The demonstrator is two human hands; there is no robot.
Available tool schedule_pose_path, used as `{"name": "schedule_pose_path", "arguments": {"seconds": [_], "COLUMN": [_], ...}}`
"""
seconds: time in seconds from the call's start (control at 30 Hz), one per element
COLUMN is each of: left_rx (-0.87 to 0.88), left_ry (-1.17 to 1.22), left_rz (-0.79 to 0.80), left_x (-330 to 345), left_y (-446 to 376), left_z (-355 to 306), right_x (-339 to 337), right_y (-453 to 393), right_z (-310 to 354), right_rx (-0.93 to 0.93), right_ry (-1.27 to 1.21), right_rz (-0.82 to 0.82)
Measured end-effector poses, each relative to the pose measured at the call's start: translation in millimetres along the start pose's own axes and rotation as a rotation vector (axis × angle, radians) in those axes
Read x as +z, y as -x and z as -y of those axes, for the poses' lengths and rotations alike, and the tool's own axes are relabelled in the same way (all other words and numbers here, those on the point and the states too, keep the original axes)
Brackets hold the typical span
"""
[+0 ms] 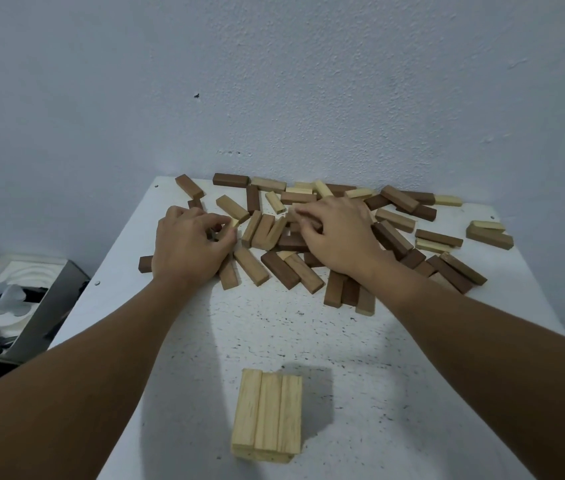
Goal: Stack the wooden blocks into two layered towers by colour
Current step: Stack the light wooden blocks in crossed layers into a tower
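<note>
I had started the pale tower [267, 415] close to me on the white surface [204, 341], well apart from the loose pile [308, 233] by the wall, so my reaching arms would not knock it. My left hand [189, 247] pinched a pale block [234, 223] in curled fingers, while my right hand [338, 233] lay half-curled over the heap, sorting; whether it gripped one I could not tell.

No legible text, label, brand, number or sign appears on the wooden blocks [308, 237], the white table [256, 334], the wall [274, 81] or the items beside the table at left.
</note>
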State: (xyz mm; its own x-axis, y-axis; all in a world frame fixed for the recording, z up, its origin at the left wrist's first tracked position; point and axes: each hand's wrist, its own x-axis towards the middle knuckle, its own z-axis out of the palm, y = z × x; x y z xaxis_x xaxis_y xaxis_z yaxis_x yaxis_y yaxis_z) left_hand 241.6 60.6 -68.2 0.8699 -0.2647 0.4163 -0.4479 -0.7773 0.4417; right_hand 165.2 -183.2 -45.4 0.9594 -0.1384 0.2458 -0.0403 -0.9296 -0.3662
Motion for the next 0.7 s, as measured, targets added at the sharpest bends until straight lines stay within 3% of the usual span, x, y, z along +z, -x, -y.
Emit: {"name": "schedule_pose_path", "arguments": {"seconds": [0.13,0.23,0.37,0.53,0.7], "left_rx": [0.007,0.009,0.006,0.008,-0.049], "left_ry": [-0.004,-0.008,0.004,0.009,-0.034], "left_rz": [0.002,0.002,-0.003,-0.023,-0.029], "left_x": [0.3,0.3,1.0,1.2,1.7], "left_y": [-0.4,0.0,0.3,0.8,-1.5], "left_z": [-0.9,0.1,-0.8,-1.4,1.6], "right_x": [-0.4,-5.2,-9.8,-8.9,0.5], "right_y": [4.3,-5.8,-22.0,-44.6,-34.6], "right_z": [-0.4,-6.9,-12.9,4.1,5.9], "right_rx": [-0.055,0.056,0.067,0.163,0.078], "right_ry": [-0.142,-0.069,0.156,0.220,0.143], "right_rz": [-0.083,-0.126,-0.026,0.216,0.140]}}
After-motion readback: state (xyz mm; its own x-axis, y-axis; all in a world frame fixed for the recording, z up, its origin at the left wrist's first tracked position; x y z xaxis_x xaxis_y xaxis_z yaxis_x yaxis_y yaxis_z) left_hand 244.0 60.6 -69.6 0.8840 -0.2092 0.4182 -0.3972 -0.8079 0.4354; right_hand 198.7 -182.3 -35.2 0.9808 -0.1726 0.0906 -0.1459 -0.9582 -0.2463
